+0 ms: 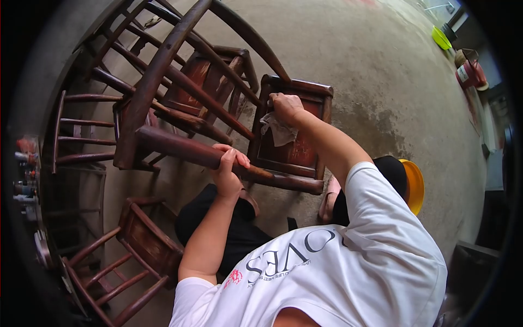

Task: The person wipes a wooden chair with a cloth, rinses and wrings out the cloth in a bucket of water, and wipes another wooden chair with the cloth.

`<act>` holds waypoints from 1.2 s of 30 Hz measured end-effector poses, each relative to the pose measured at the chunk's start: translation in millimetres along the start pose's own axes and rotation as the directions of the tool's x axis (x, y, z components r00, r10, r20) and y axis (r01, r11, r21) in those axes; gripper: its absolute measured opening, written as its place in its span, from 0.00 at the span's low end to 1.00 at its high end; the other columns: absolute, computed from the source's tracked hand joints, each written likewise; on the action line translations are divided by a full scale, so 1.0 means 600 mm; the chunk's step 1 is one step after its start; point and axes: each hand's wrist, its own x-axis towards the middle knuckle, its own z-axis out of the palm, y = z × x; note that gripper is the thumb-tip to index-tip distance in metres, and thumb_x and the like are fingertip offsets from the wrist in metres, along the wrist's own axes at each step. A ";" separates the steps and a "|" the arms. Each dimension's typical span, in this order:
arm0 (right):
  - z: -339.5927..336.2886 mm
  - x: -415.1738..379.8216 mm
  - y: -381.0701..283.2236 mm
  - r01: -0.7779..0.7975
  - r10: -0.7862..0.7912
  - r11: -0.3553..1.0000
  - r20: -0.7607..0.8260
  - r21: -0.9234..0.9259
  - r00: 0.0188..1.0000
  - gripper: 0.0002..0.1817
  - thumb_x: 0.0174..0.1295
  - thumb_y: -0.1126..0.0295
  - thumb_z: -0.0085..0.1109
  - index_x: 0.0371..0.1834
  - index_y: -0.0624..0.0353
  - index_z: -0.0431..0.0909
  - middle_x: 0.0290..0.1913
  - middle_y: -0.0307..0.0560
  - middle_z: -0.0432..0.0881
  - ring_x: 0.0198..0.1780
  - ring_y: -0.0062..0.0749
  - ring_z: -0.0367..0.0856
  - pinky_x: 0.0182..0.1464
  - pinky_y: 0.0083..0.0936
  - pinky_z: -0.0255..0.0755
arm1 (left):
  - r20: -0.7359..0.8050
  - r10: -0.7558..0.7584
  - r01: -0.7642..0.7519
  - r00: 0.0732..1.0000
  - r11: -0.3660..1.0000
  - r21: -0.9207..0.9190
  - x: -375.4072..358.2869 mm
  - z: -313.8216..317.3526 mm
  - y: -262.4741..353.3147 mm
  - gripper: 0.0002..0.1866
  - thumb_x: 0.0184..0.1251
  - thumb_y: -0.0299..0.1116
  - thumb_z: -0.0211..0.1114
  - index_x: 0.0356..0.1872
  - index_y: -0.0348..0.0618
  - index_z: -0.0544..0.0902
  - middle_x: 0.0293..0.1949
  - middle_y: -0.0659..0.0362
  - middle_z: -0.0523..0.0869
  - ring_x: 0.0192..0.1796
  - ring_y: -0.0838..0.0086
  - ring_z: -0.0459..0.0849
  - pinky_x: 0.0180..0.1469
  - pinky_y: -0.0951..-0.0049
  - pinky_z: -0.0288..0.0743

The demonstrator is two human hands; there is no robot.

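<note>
A dark red wooden chair (pixel 185 150) lies tipped in front of me, its seat panel (pixel 283 155) facing up toward me. My left hand (pixel 230 164) is closed around the thick wooden leg near the lower edge of the seat. On the upper part of the seat, my right hand (pixel 286 108) presses a pale crumpled cloth (pixel 280 132), its fingers bent over the cloth's top end. The cloth hangs loosely across the worn red panel.
More wooden chairs stand behind on the left, and a small chair (pixel 150 234) is at the lower left. A yellow basin (pixel 413 186) sits by my right leg. A red bucket (pixel 471 74) and a green basin (pixel 441 38) are at the upper right.
</note>
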 end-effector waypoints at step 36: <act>-0.060 -0.128 0.089 -0.303 0.344 0.935 0.262 -0.183 0.902 0.11 0.53 0.69 0.52 0.34 0.58 0.83 0.41 0.54 0.82 0.45 0.45 0.81 0.44 0.36 0.76 | -0.042 -0.033 0.030 0.999 0.998 -0.059 -0.001 0.002 0.004 0.03 0.59 0.27 0.53 0.32 0.41 0.69 0.18 0.58 0.73 0.20 0.74 0.73 0.32 0.71 0.73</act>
